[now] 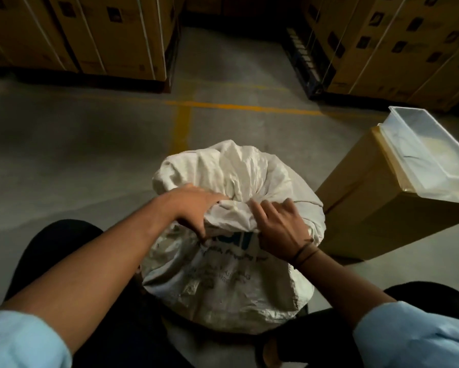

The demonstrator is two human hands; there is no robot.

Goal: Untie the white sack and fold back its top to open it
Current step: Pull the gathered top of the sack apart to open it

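The white woven sack stands upright on the floor between my knees, with blue and dark print on its near side. Its top is gathered into a bunched neck that flops away from me. My left hand grips the gathered cloth on the left of the neck, fingers curled into the folds. Just right of the neck my right hand pinches the cloth, index finger pointing at the tied spot. The tie itself is hidden in the folds.
A tall cardboard box lies to the right of the sack, with a clear plastic tub on top. Stacked strapped cartons on pallets line the back left and back right. Yellow lines mark the concrete floor.
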